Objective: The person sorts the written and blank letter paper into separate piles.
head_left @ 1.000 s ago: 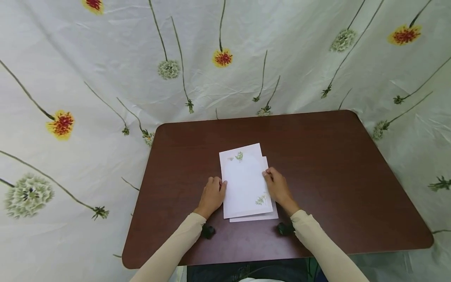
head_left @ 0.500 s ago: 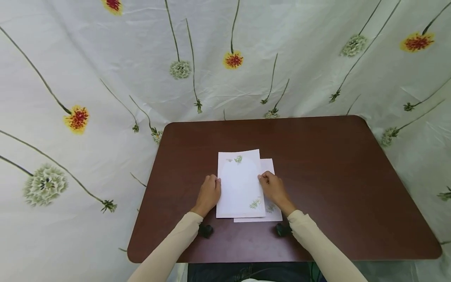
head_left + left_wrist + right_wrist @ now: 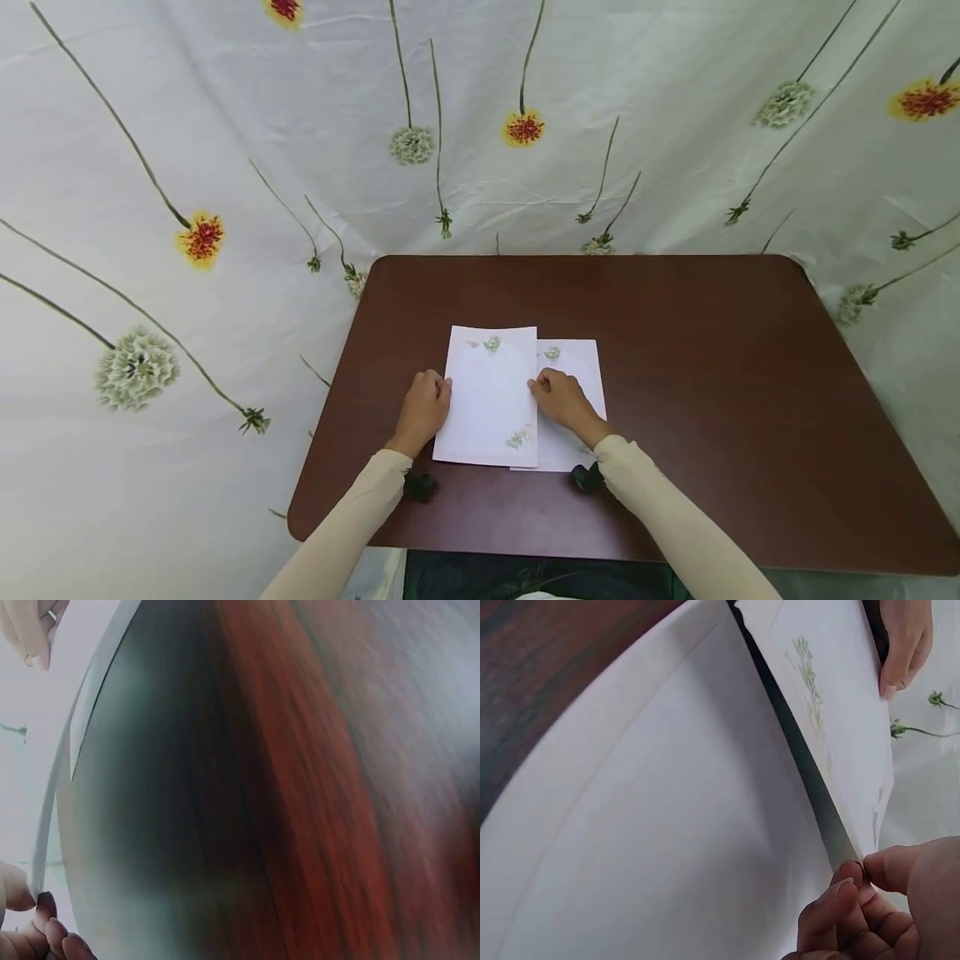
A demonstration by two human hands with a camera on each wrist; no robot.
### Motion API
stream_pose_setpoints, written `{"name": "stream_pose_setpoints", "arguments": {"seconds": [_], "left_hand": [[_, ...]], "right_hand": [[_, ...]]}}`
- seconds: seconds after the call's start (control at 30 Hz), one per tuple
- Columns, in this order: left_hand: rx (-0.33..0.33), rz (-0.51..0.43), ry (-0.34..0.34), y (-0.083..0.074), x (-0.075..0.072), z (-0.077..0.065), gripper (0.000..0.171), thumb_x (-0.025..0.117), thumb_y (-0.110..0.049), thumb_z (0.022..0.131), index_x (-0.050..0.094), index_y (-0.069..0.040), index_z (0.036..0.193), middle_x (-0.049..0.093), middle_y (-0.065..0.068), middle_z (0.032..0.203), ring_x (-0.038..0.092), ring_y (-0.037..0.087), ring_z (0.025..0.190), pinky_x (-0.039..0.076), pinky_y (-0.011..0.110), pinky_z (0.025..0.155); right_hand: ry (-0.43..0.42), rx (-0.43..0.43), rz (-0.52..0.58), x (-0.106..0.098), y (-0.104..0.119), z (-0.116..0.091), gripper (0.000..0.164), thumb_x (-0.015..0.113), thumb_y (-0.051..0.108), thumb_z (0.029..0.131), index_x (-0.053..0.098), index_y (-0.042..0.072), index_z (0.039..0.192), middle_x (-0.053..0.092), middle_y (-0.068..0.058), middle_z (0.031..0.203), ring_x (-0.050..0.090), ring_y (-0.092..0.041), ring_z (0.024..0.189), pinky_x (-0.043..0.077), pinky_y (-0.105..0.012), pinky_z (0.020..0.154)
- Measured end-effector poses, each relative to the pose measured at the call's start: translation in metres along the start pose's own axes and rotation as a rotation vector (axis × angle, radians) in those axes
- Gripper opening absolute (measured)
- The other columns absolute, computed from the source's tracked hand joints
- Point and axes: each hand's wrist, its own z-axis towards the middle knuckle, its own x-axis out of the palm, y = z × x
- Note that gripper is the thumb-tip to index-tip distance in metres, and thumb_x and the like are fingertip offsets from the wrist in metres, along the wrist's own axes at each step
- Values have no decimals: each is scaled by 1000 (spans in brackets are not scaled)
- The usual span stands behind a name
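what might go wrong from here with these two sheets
The upper sheet is pinched at its side edges by the left hand and right hand, so it could bend or crease if they push inward. The lower sheet lies partly under it, beneath the right hand, so it might be nudged askew.

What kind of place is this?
Probably an improvised indoor recording spot: a bare-walled desk setup isn't visible, just a brown table, a creased flower-print sheet as backdrop, and paper sheets on hand.
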Motion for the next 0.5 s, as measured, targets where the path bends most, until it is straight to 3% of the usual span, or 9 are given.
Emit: {"name": "stream_pose_setpoints", "arguments": {"seconds": [0.5], "left_hand": [[-86, 35, -17, 43, -34, -5, 26, 52, -25, 109, 54, -3, 95, 52, 15, 97, 54, 29, 81, 46, 43, 73]], "right_hand": [[131, -69, -92, 38, 35, 19, 30, 58, 24, 108, 53, 12, 81, 47, 3, 66, 44, -12, 59, 35, -26, 55]]}}
